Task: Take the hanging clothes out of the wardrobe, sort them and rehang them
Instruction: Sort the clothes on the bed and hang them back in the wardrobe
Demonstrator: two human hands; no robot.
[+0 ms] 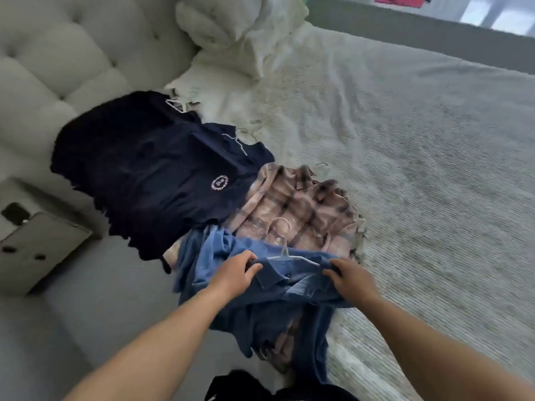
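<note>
Gripped at both shoulders by the left hand (pixel 235 272) and right hand (pixel 351 276), the denim shirt (pixel 289 287) could slip off the clear hanger (pixel 285 253) between the grips if tugged unevenly.

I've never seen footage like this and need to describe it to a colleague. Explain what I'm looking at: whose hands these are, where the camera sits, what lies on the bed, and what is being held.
There is no machine here. A person wears one wide-angle camera on the head, looking forward and down, so the two bare arms entering from the bottom are their own.

They stand beside a bed with a tufted headboard and white pillows. On it, clothes lie in an overlapping row, on hangers where these show: a navy T-shirt with a round white logo, then a pink plaid shirt.

The left hand and right hand each grip the shoulder area of a blue denim shirt on a clear plastic hanger, at the bed's edge.
</note>
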